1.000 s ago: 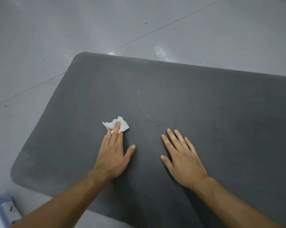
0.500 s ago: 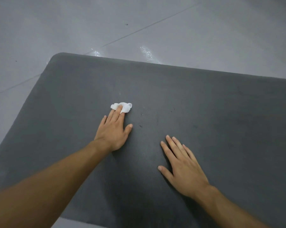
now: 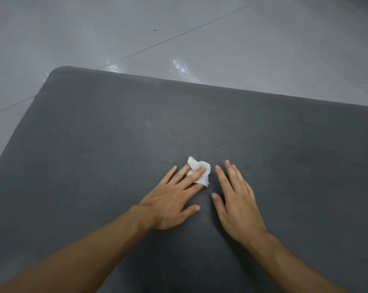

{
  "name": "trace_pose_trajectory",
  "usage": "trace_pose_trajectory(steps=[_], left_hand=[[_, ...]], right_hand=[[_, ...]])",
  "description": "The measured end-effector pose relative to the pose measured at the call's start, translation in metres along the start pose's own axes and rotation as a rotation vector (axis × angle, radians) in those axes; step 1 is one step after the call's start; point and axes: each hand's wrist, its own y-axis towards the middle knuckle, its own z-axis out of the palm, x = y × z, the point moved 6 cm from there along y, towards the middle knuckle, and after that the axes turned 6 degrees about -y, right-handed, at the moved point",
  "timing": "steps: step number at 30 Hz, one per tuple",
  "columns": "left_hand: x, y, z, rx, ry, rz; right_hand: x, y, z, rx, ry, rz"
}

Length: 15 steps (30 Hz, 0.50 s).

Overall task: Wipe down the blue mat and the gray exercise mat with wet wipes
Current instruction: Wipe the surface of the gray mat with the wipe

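Head view: L hand [image 3: 170, 203] flat, pressing wipe [image 3: 200, 167] onto gray mat [image 3: 94, 144]; R hand [image 3: 237, 205] spread.

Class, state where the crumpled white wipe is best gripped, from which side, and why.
Probably its bunched far end, pinched from above: the wipe lies low on the gray mat, the left hand covers its near part, the right hand flanks it.

Indoor rm, gym-like: glossy gray tile floor [image 3: 263, 39] w/ exercise mat [image 3: 115, 144].
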Motion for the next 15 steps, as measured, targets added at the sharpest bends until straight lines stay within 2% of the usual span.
trace_pose_trajectory(steps=[4,7,8,11,15], left_hand=[[0.015,-0.023,-0.02,-0.215,-0.23,0.033],[0.041,-0.042,-0.027,-0.472,-0.242,-0.141],[0.053,-0.047,-0.025,-0.507,-0.205,-0.227],[0.08,-0.053,-0.014,-0.398,-0.072,-0.457],[0.094,-0.053,-0.012,-0.347,0.025,-0.534]], right_hand=[[0.036,0.022,0.005,0.029,-0.017,-0.201],[0.056,0.028,0.022,0.118,-0.121,-0.289],[0.061,0.028,0.028,0.138,-0.176,-0.323],[0.058,0.03,0.035,0.165,-0.29,-0.359],[0.016,0.065,0.014,0.115,-0.317,-0.156]])
